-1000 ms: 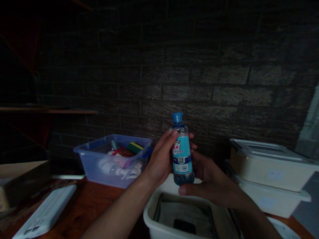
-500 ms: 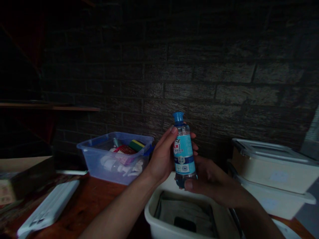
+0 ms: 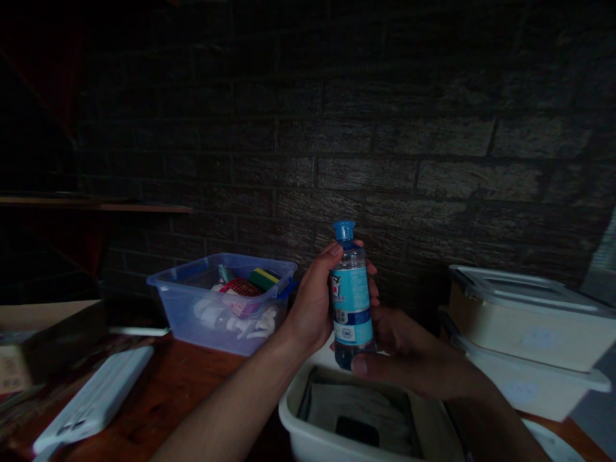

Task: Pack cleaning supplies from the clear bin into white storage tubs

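Observation:
A clear dish soap bottle [image 3: 353,301] with a blue cap and a light-blue label is held upright between both hands. My left hand [image 3: 312,301] wraps round its upper part, thumb at the neck and fingertips showing on the far side. Around the bottle's base, my right hand [image 3: 404,353] grips with the thumb in front; its other fingers are partly hidden behind. Below the hands stands an open white bin [image 3: 308,443] holding a folded grey cloth [image 3: 356,405] and something dark.
To the left, a translucent blue box [image 3: 206,333] contains a sponge [image 3: 263,278], packets and white items. A white power strip-like object [image 3: 96,398] lies on the wooden table [image 3: 192,366]. Two stacked lidded bins [image 3: 529,330] stand right. A cardboard box [image 3: 48,333] sits far left; brick wall behind.
The bottle has turned slightly about its upright axis, so its label's printing has shifted left. It also sits slightly lower, with both hands still on it.

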